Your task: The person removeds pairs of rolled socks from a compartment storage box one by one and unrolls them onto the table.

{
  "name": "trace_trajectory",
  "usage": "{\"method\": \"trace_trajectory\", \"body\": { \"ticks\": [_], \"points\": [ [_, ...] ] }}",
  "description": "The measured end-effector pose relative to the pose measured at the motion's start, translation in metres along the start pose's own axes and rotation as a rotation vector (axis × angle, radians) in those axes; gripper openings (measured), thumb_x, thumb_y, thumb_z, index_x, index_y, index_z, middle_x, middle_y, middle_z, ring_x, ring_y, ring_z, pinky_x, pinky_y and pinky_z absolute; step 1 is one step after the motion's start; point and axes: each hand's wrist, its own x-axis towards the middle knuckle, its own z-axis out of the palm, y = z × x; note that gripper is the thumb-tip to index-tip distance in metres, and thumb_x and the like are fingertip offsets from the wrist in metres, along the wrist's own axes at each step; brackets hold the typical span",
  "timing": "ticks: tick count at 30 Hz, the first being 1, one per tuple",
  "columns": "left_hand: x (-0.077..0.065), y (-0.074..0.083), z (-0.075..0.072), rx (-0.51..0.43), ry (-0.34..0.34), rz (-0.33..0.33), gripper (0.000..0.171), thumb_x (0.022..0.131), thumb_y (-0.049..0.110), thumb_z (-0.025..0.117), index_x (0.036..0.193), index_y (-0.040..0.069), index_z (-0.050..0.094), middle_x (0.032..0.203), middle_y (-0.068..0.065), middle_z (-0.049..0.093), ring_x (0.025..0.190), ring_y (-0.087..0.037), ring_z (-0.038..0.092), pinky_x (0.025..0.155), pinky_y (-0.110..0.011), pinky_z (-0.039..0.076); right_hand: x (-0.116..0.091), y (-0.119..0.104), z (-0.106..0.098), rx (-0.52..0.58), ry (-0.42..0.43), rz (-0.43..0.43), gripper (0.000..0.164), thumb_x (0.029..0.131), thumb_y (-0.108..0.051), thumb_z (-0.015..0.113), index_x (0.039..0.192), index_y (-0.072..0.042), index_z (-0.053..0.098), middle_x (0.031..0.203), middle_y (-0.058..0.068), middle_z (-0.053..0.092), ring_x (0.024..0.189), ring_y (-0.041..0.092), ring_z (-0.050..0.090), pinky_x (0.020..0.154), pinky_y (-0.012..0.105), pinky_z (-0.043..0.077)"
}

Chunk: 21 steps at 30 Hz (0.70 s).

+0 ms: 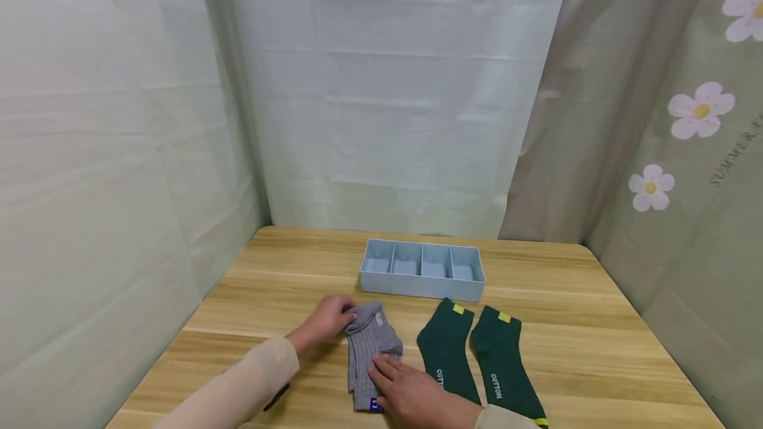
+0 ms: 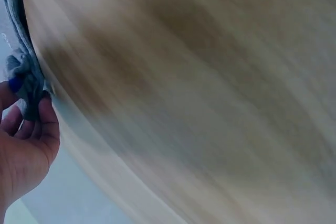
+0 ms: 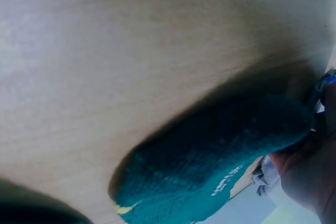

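Grey socks [image 1: 374,339] of matt ribbed knit cloth, green socks [image 1: 444,346] of matt knit with a slightly fuzzy surface, tray [image 1: 417,285] of smooth plastic, counter [image 1: 602,336] with a smooth wood-grain finish, creased cloth-like curtain [image 1: 387,124], sleeve [image 1: 238,379] of matt cloth

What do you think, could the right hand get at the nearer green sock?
Probably yes: the right hand rests on the grey socks, but the nearer green sock lies right beside it, with nothing covering its upper part.
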Motion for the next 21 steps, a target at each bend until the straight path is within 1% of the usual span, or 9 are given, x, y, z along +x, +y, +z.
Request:
{"method": "trace_trajectory", "body": {
  "ticks": [3, 6, 8, 10, 12, 15, 17, 19, 21],
  "points": [
    [0.0012, -0.0038, 0.0003, -0.025, 0.048, 0.008, 0.015, 0.078, -0.005, 0.074, 0.089, 0.002, 0.068, 0.081, -0.004, 0.064, 0.076, -0.017, 0.059, 0.068, -0.033, 0.050, 0.0007, -0.0002, -0.0006, 0.005, -0.002, 0.005, 0.051, 0.108, -0.040, 0.038, 0.150, -0.012, 0.044, 0.155, 0.005, 0.039, 0.142, 0.018, 0.037, 0.110, 0.030, 0.037],
    [0.0011, -0.0059, 0.0009, 0.010, 0.061, 0.052, 0.013, 0.076, -0.007, 0.073, 0.085, 0.002, 0.069, 0.079, -0.003, 0.060, 0.074, -0.017, 0.056, 0.067, -0.033, 0.048, 0.0010, -0.0005, -0.0007, 0.003, 0.000, -0.001, 0.051, 0.107, -0.041, 0.039, 0.149, -0.012, 0.045, 0.155, 0.006, 0.040, 0.141, 0.019, 0.038, 0.109, 0.030, 0.038],
    [0.0000, -0.0066, 0.0020, 0.062, 0.045, 0.082, 0.009, 0.079, -0.005, 0.071, 0.085, 0.002, 0.072, 0.080, -0.004, 0.062, 0.076, -0.018, 0.058, 0.069, -0.034, 0.050, 0.0010, -0.0010, -0.0007, 0.000, -0.001, -0.004, 0.051, 0.107, -0.040, 0.039, 0.149, -0.012, 0.045, 0.154, 0.006, 0.040, 0.141, 0.019, 0.038, 0.109, 0.030, 0.038],
    [-0.0013, -0.0068, 0.0031, 0.092, 0.009, 0.088, 0.006, 0.085, 0.002, 0.069, 0.087, 0.002, 0.075, 0.082, -0.003, 0.064, 0.077, -0.018, 0.060, 0.071, -0.036, 0.052, 0.0006, -0.0015, -0.0006, 0.005, -0.006, -0.005, 0.051, 0.107, -0.040, 0.040, 0.149, -0.012, 0.045, 0.154, 0.006, 0.040, 0.141, 0.018, 0.038, 0.109, 0.029, 0.038],
    [-0.0024, -0.0062, 0.0037, 0.085, -0.028, 0.055, 0.013, 0.089, 0.014, 0.070, 0.092, 0.003, 0.076, 0.085, -0.002, 0.065, 0.079, -0.018, 0.061, 0.072, -0.037, 0.052, 0.0008, -0.0017, -0.0012, 0.007, -0.016, 0.001, 0.051, 0.107, -0.041, 0.040, 0.150, -0.012, 0.045, 0.155, 0.005, 0.040, 0.141, 0.018, 0.037, 0.109, 0.029, 0.038],
    [-0.0023, -0.0057, 0.0042, 0.076, -0.058, 0.025, 0.024, 0.087, 0.025, 0.077, 0.095, 0.002, 0.075, 0.086, -0.001, 0.064, 0.080, -0.018, 0.061, 0.073, -0.038, 0.052, 0.0009, -0.0011, -0.0022, 0.021, -0.030, 0.013, 0.051, 0.107, -0.041, 0.040, 0.150, -0.014, 0.044, 0.155, 0.004, 0.039, 0.142, 0.017, 0.036, 0.109, 0.030, 0.038],
    [-0.0017, -0.0058, 0.0044, 0.084, -0.052, 0.020, 0.024, 0.083, 0.023, 0.080, 0.093, 0.002, 0.074, 0.086, -0.002, 0.064, 0.080, -0.018, 0.060, 0.072, -0.038, 0.051, 0.0014, -0.0006, -0.0023, 0.017, -0.029, 0.012, 0.051, 0.107, -0.041, 0.040, 0.150, -0.014, 0.045, 0.155, 0.004, 0.039, 0.142, 0.017, 0.036, 0.110, 0.029, 0.038],
    [-0.0005, -0.0069, 0.0048, 0.111, -0.028, 0.038, 0.016, 0.082, 0.015, 0.080, 0.089, 0.002, 0.073, 0.083, -0.003, 0.065, 0.078, -0.018, 0.061, 0.070, -0.038, 0.051, 0.0014, -0.0004, -0.0019, 0.013, -0.021, 0.005, 0.051, 0.107, -0.040, 0.041, 0.149, -0.013, 0.045, 0.155, 0.005, 0.040, 0.142, 0.017, 0.037, 0.109, 0.029, 0.038],
    [0.0000, -0.0076, 0.0040, 0.116, -0.002, 0.028, 0.009, 0.082, 0.009, 0.077, 0.085, 0.003, 0.072, 0.081, -0.004, 0.066, 0.076, -0.018, 0.061, 0.069, -0.039, 0.051, 0.0016, -0.0002, -0.0015, 0.000, -0.011, 0.001, 0.051, 0.107, -0.040, 0.041, 0.149, -0.012, 0.045, 0.154, 0.005, 0.040, 0.141, 0.017, 0.037, 0.109, 0.029, 0.038]
  ]
}}
